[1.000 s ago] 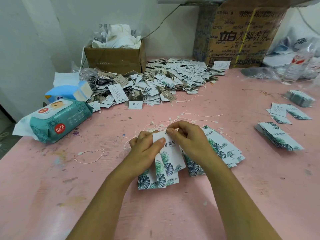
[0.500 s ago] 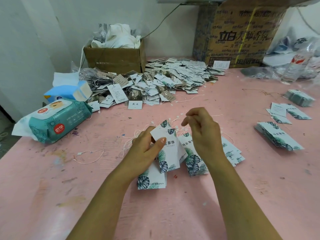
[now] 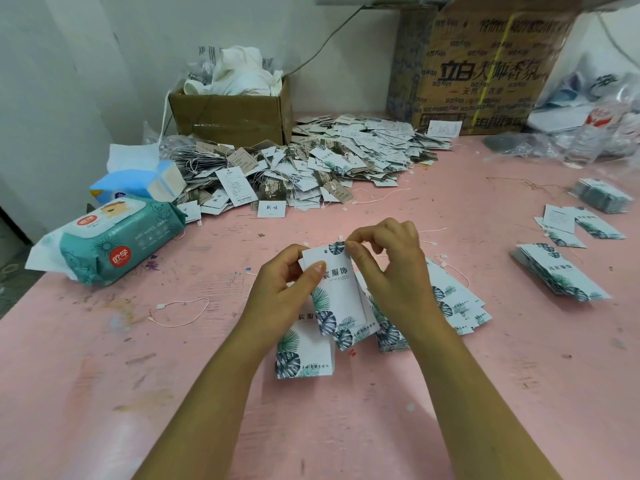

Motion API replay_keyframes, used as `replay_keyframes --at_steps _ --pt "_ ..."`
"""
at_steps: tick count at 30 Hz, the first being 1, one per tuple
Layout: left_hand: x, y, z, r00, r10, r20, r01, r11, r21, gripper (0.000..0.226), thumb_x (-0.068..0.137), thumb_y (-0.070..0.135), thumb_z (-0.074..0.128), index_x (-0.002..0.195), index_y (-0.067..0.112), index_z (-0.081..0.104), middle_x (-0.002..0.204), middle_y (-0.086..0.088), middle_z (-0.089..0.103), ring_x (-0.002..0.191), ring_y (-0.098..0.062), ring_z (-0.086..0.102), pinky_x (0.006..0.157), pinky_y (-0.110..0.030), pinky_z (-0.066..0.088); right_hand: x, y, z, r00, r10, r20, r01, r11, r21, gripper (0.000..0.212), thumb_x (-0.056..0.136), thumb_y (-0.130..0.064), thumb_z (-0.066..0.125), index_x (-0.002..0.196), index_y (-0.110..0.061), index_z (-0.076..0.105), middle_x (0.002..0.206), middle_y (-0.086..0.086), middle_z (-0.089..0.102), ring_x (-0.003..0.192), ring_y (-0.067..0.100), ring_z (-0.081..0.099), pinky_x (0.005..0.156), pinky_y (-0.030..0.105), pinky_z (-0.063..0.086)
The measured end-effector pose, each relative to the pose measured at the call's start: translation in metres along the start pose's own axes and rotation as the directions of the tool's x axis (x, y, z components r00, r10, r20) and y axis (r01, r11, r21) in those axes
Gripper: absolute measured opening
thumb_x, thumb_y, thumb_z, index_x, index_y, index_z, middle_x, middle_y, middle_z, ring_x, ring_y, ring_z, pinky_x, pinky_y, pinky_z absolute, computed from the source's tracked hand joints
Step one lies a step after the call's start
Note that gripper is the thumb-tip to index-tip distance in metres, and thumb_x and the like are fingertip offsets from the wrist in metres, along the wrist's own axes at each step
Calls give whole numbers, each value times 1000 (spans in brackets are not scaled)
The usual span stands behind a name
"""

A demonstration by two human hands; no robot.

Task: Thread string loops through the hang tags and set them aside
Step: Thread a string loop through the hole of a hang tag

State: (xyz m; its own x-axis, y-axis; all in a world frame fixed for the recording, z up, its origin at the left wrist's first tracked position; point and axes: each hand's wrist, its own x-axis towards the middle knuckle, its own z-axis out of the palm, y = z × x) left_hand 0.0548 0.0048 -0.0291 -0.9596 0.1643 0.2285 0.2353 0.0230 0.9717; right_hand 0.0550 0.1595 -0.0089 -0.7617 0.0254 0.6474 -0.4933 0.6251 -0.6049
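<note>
At mid-frame, just above the pink desk (image 3: 104,375), the left hand (image 3: 277,292) grips a hang tag (image 3: 334,285) by its side while the right hand (image 3: 394,271) pinches its top edge; light, stiff card, I'd judge, easily creased, best held by the edges.

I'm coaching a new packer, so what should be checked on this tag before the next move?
1. Grip: left hand holds the hang tag, thumb on its face: ok.
2. Pinch: right hand pinches the tag's top edge: ok.
3. String passed through the tag's hole: cannot tell, fingers hide it.
4. Spare: a string loop lies loose on the pink table, left side: ok.
5. Set-aside spot: pile of strung tags at the table's back: ok.
</note>
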Motion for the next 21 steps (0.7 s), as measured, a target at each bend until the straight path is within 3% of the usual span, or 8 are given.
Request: replay_keyframes --at_steps 4,9,15,19,21 --pt "0 1 1 1000 2 15 -1 999 -37 15 90 8 55 88 20 64 73 9 70 71 -5 64 64 -19 51 -1 -1 2 999 -44 -6 44 997 -61 15 84 -19 59 88 -8 68 76 -13 39 83 18 35 73 14 28" --pt "-1 2 2 1000 -3 20 3 1000 -27 18 90 7 55 90 22 65 74 9 71 70 -4 65 62 -18 51 -2 -2 6 993 -113 19 114 975 -193 15 82 -17 61 85 -4 68 76 7 54 84 18 35 71 25 29" --pt "-2 4 2 1000 10 20 -11 999 50 15 85 23 60 90 34 69 82 -11 69 76 -19 62 73 -43 51 -3 -3 10 987 -143 69 156 954 -257 18 84 -18 57 84 -3 67 78 11 57 82 18 31 72 28 31" --pt "-2 6 2 1000 13 20 -15 997 75 18 78 29 58 91 38 68 86 -18 66 84 -40 60 78 -52 50 -5 -4 11 982 -166 92 185 949 -255 32 86 -25 44 84 -2 66 78 10 58 83 21 37 73 28 31" --pt "-2 5 2 1000 17 20 -19 995 100 17 77 29 58 89 35 68 85 -15 67 86 -38 60 79 -52 49 -5 -3 12 982 -169 83 185 944 -273 32 86 -25 44 83 -2 66 77 10 58 82 22 40 72 29 32"
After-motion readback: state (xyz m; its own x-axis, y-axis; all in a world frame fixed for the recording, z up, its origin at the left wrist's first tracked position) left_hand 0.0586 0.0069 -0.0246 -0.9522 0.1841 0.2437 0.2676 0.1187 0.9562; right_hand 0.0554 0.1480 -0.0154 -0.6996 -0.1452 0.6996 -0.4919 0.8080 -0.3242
